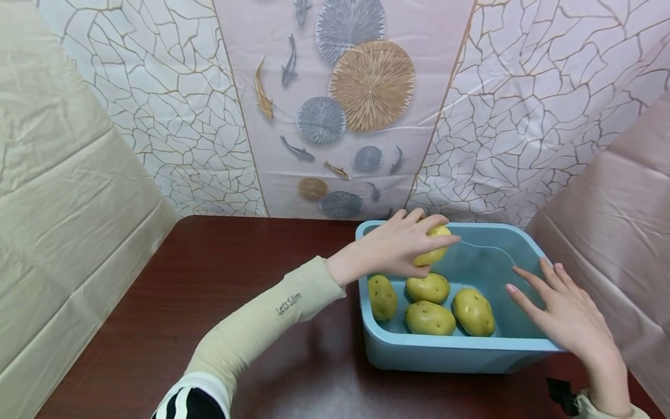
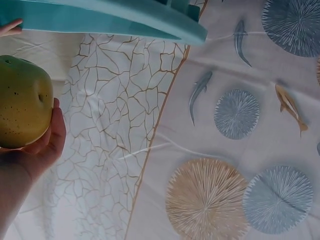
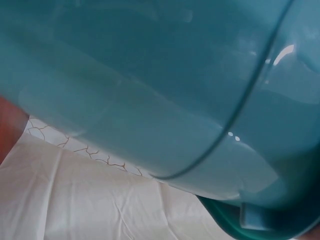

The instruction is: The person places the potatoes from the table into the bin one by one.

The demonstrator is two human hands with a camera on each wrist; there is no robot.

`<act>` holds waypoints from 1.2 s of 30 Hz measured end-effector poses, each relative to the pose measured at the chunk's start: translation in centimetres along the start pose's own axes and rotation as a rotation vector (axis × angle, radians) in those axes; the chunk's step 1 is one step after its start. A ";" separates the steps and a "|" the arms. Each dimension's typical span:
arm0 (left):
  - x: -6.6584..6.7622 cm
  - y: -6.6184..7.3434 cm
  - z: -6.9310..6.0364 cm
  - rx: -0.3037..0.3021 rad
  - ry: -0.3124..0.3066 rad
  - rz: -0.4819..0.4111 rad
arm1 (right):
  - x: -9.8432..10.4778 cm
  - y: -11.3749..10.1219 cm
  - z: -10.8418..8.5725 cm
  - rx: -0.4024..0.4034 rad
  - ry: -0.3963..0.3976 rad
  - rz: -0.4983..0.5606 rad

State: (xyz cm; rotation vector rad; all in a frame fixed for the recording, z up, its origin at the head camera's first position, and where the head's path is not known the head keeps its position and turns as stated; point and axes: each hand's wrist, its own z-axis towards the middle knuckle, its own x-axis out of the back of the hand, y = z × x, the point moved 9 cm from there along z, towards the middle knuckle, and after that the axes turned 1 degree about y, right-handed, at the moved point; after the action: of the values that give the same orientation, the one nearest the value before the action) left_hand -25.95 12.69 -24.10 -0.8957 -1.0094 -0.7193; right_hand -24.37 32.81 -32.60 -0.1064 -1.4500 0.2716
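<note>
My left hand [image 1: 400,244] grips a yellow-green potato [image 1: 438,244] over the back left part of a light blue plastic bin [image 1: 445,344]. The same potato [image 2: 25,102] shows in the left wrist view, with fingers curled round its underside. Inside the bin lie several more potatoes: one by the left wall [image 1: 382,298], others such as the front one [image 1: 430,318] and the one nearest the middle [image 1: 473,312]. At the bin's right rim is my right hand [image 1: 567,314], fingers spread and fairly straight, holding nothing. In the right wrist view the bin wall [image 3: 125,65] fills most of the frame.
The bin stands on the right side of a dark reddish-brown table [image 1: 251,267]. Behind the table hangs a patterned cloth [image 1: 183,87] with fish and round motifs. Plain cloths flank it, a cream one [image 1: 68,221] on the left and a pinkish one [image 1: 612,221] on the right.
</note>
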 end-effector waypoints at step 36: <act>0.0 -0.4 1.4 -0.005 -0.031 -0.003 | 0.1 -0.1 0.0 0.012 0.012 0.004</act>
State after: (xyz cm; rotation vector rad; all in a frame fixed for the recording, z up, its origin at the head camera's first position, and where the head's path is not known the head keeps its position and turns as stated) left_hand -26.87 13.77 -23.64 -0.9116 -1.0368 -0.7130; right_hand -24.36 32.73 -32.51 -0.1012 -1.4362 0.2822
